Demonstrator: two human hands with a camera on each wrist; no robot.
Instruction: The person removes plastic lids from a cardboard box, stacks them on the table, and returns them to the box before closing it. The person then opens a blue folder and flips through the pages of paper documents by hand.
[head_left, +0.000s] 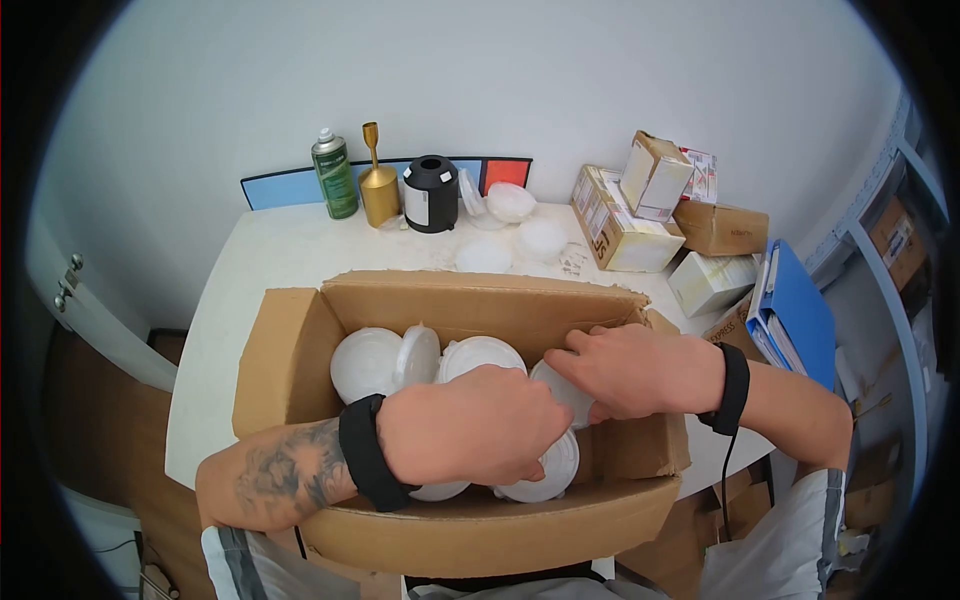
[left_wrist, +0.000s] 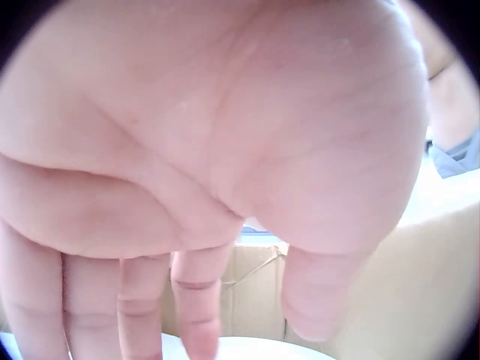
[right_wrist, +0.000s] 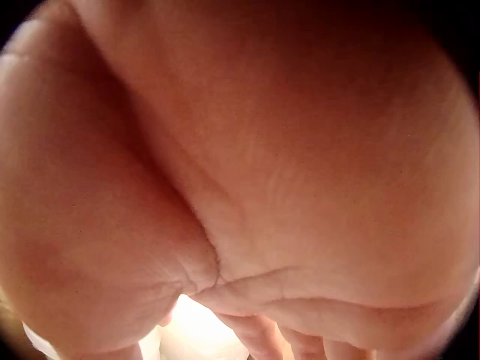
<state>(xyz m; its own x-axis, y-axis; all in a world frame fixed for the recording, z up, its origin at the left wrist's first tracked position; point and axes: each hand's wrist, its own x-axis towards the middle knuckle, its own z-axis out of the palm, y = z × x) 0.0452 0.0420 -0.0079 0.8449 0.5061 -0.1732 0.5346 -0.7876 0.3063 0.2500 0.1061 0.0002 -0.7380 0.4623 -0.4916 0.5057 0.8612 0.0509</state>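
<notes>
An open cardboard box (head_left: 480, 535) holds several round white lidded containers, among them one at the left (head_left: 362, 366) and one near the front wall (head_left: 545, 475). My left hand (head_left: 475, 425) hangs palm down over the box; in the left wrist view its fingers point down, thumb apart, above a white surface (left_wrist: 262, 350). At the box's right side my right hand (head_left: 640, 370) grips a tilted white round container (head_left: 562, 390) between fingers and thumb. The palm (right_wrist: 300, 172) fills most of the right wrist view, with a bright white surface (right_wrist: 199, 334) below it.
Behind the box on the white table (head_left: 225, 300) stand a green spray can (head_left: 336, 175), a gold candle holder (head_left: 380, 195), a black canister (head_left: 431, 195) and several clear plastic pieces (head_left: 512, 203). Small cartons (head_left: 625, 235) and blue binders (head_left: 800, 310) lie at the right.
</notes>
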